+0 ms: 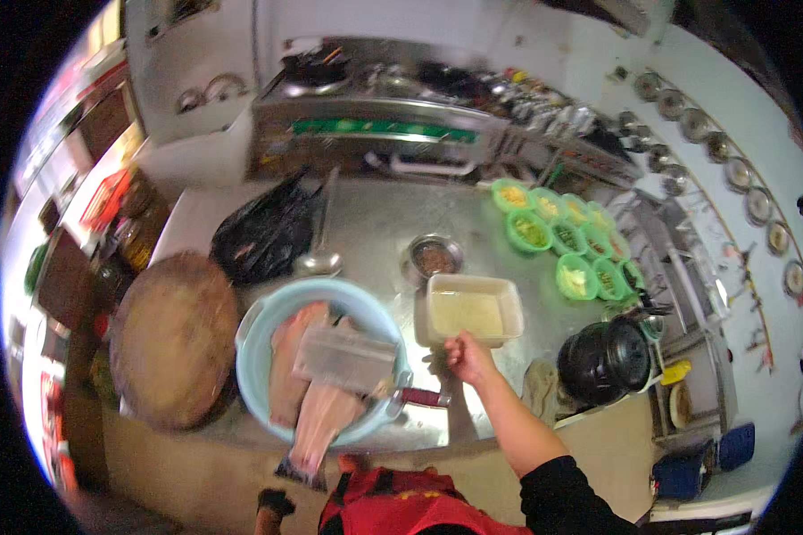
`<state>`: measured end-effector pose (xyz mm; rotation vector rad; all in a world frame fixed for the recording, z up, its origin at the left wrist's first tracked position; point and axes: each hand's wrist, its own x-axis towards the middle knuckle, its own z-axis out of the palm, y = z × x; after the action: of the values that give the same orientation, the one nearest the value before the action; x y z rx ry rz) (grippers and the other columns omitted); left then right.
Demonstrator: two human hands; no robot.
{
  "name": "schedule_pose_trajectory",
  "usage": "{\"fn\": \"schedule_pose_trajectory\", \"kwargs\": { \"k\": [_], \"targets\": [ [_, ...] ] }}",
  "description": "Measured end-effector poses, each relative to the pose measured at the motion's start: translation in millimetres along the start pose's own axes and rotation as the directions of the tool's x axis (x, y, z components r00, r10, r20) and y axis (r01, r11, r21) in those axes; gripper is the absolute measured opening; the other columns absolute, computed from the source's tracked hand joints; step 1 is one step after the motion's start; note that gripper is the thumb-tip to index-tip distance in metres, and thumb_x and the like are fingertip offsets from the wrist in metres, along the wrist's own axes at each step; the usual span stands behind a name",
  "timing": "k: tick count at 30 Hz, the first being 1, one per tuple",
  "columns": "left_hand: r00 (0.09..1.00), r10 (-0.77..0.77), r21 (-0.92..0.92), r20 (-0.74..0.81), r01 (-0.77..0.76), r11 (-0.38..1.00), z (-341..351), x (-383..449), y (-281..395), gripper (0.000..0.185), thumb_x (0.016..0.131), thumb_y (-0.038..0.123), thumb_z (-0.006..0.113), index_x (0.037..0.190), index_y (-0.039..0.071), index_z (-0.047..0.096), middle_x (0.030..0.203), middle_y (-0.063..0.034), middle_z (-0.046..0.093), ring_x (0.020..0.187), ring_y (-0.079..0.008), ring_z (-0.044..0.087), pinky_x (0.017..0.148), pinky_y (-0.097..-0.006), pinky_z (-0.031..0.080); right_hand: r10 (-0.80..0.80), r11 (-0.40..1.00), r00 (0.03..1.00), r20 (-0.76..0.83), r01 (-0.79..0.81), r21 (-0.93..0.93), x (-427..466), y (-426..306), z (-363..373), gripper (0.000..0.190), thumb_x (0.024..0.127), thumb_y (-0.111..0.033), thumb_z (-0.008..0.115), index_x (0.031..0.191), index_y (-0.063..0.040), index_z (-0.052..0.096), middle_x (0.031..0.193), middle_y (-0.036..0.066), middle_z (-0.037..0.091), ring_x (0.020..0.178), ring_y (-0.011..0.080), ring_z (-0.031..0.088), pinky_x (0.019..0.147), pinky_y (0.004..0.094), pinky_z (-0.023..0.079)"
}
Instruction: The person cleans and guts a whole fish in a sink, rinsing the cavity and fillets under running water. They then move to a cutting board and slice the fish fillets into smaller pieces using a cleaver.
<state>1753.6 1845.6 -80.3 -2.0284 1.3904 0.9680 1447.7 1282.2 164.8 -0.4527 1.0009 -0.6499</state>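
Note:
My right hand (467,358), fingers curled, is at the near rim of a rectangular plastic container (475,311) of pale yellowish liquid; whether it grips the rim is unclear. Skin (351,463) at the apron's upper edge may be part of my left hand, mostly hidden. A cleaver (346,358) with a dark red handle lies across a light blue basin (244,348), over large pieces of pale pink fish (293,348). One piece (324,424) hangs over the basin's near rim, its dark tail past the table edge. Behind the container stands a metal bowl (435,257) with brown contents.
Left of the basin is a round wooden chopping block (177,341). A black plastic bag (268,231) and a metal ladle (320,261) lie behind it. Several green bowls (528,231) of ingredients are at back right; a black lidded pot (595,364) and a cloth (541,388) are nearer.

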Motion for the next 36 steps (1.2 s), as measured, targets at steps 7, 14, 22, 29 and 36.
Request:
{"fn": "schedule_pose_trajectory", "kwargs": {
  "k": [7,14,22,29,36],
  "targets": [
    [0.996,0.064,-0.038,-0.064,-0.066,0.997,-76.1,49.7,-5.9,0.049,0.077,0.053,0.063,0.104,0.014,0.074,0.100,-0.0101,0.073,0.092,-0.0319,0.069,0.080,-0.0472,0.054,-0.374,-0.200,0.927,0.018,-0.062,-0.978,-76.7,-72.0,-74.8,0.073,0.084,-0.045,0.077,0.143,-0.009,0.054,0.142,0.027,0.050,0.090,0.0322,0.070,0.082,0.0412,0.058],
    [0.995,-0.005,-0.085,-0.098,-0.004,0.996,-104.2,46.1,22.9,0.050,0.073,0.055,0.064,0.098,0.012,0.074,0.100,-0.0119,0.073,0.093,-0.0345,0.069,0.080,-0.0480,0.054,-0.669,0.000,0.739,-0.081,-0.109,-0.994,-99.3,-38.4,-171.5,0.029,0.087,-0.025,0.069,0.113,-0.013,0.067,0.117,0.031,0.060,0.111,0.0442,0.058,0.089,0.0488,0.050],
    [0.987,-0.136,-0.207,-0.088,0.115,0.972,-21.9,-7.1,84.8,0.049,0.073,0.057,0.064,0.090,0.012,0.074,0.101,-0.0131,0.073,0.094,-0.0366,0.068,0.079,-0.0490,0.055,-0.605,-0.063,0.778,0.169,0.165,-0.984,-64.4,-57.2,-182.1,0.037,0.100,-0.033,0.049,0.097,0.000,0.067,0.096,0.026,0.067,0.091,0.0462,0.063,0.084,0.0500,0.049],
    [0.899,-0.295,-0.305,-0.324,0.196,0.932,-44.1,-80.3,107.2,0.046,0.077,0.059,0.065,0.087,0.016,0.075,0.088,-0.0116,0.073,0.080,-0.0373,0.070,0.072,-0.0512,0.057,-0.303,-0.145,0.926,0.227,0.190,-0.971,-87.8,-84.8,-145.6,0.030,0.095,-0.026,0.063,0.115,-0.005,0.068,0.116,0.018,0.064,0.091,0.0331,0.068,0.084,0.0414,0.055],
    [0.548,-0.453,-0.682,-0.703,-0.700,0.212,-19.7,-110.9,65.4,0.013,0.093,0.016,0.061,0.096,0.004,0.060,0.087,-0.0175,0.068,0.073,-0.0370,0.069,0.063,-0.0500,0.059,-0.165,0.404,0.862,0.480,0.503,-0.764,-130.0,-45.6,-49.1,0.028,0.096,-0.018,0.067,0.119,-0.002,0.069,0.116,0.016,0.070,0.101,0.0219,0.069,0.085,0.0341,0.057]
  ]
}}
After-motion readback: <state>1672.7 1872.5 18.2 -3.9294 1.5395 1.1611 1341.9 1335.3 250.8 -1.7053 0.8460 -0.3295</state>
